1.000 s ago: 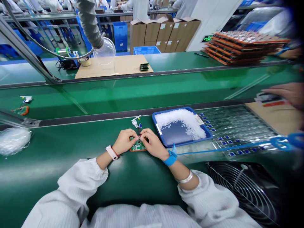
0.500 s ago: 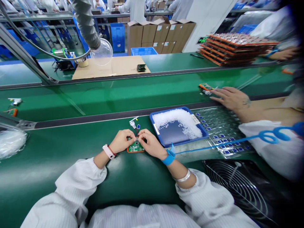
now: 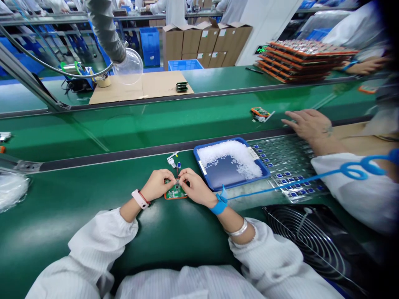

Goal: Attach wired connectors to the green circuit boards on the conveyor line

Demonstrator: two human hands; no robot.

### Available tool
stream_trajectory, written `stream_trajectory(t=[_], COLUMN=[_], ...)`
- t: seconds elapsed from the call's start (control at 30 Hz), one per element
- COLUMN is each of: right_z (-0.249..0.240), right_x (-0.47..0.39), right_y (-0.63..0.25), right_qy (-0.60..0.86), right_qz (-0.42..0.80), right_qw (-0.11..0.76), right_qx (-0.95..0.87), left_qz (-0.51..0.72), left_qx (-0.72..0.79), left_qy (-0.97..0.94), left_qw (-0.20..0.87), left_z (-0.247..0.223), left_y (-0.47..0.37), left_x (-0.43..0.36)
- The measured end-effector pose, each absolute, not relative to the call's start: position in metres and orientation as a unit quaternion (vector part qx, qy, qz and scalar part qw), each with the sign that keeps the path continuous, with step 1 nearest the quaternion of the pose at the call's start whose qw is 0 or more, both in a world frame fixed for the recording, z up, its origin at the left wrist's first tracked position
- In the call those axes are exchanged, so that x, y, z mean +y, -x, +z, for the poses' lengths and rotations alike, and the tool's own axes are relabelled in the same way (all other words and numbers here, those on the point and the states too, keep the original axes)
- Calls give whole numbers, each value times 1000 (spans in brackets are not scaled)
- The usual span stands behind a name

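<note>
A green circuit board [image 3: 176,192] with an orange edge lies on the green bench in front of me. My left hand [image 3: 160,183] is closed in a pinch at the board's upper edge. From the other side my right hand [image 3: 195,187] pinches at the same spot, the fingertips of both hands almost meeting. What sits between the fingertips is too small to make out. Just beyond the board lie a white connector part [image 3: 172,160] and a small blue square piece [image 3: 178,165], with a dark lead running from it toward my fingers.
A blue tray [image 3: 215,185] of white pellets stands right of my hands, beside plastic sheets [image 3: 280,151] with small blue squares. A black fan [image 3: 308,241] sits near my right arm. A co-worker's hand [image 3: 311,124] reaches over the belt, near another board assembly [image 3: 261,113].
The co-worker's hand has let go of the board assembly on the belt, which has moved left, away from it. My hands stay pinched at the board. The view has shifted slightly.
</note>
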State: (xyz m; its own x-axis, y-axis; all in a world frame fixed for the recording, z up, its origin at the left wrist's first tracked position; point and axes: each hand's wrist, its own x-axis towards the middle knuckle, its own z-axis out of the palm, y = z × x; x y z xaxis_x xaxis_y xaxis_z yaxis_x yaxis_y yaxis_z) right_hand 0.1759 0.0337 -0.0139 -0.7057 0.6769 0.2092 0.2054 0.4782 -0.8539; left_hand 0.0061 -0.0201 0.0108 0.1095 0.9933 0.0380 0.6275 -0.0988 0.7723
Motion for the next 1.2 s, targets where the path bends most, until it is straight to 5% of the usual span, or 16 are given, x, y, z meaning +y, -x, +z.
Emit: stream_trajectory(t=[0.27, 0.43, 0.57, 1.0, 1.2], right_z=[0, 11, -5, -18, 5], right_x=[34, 80, 116, 123, 86], right_y=[-178, -227, -265, -269, -234], right_qy=[280, 391, 498, 496, 397], right_qz=[408, 264, 198, 185, 252], right_qw=[304, 402, 342, 269, 362], right_qx=[-814, -785, -772, -805, -805], left_qz=[307, 303, 279, 263, 318], left_qx=[597, 586, 588, 592, 585], left_qy=[-689, -713, -728, -729, -710], left_qw=[272, 236, 216, 222, 230], left_z=[9, 2, 0, 0, 3], left_y=[-6, -3, -3, -3, -5], left_x=[-24, -25, -25, -26, -27])
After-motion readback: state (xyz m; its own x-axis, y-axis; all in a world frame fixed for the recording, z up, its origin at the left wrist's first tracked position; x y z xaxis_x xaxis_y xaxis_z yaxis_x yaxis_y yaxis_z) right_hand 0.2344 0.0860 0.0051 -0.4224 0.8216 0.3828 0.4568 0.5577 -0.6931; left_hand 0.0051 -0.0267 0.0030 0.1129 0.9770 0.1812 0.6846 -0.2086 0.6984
